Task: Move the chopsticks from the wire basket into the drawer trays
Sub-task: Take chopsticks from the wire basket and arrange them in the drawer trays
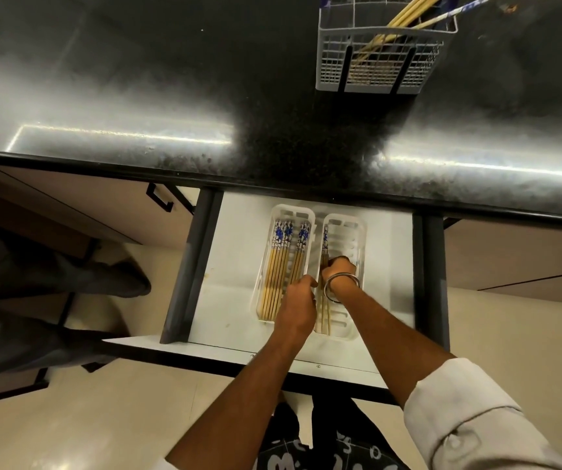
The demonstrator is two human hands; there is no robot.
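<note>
An open white drawer (pixel 235 266) holds two white slotted trays side by side. The left tray (pixel 266 232) carries several bamboo chopsticks (pixel 277 266) with blue-and-white ends. In the right tray (pixel 354 232) lie a few chopsticks (pixel 325 239) along its left side. My right hand (pixel 338 271), with a metal bangle on the wrist, is closed on those chopsticks in the right tray. My left hand (pixel 298 303) rests over the near end of the left tray, fingers curled; what it touches is hidden. The wire basket (pixel 374 59) on the counter holds several more chopsticks (pixel 408 15).
The dark polished counter (pixel 137 96) runs across the top, its edge overhanging the drawer's back. A black cabinet handle (pixel 159 198) sits left of the drawer. Another person's legs and shoe (pixel 103 276) stand at the left on the tiled floor.
</note>
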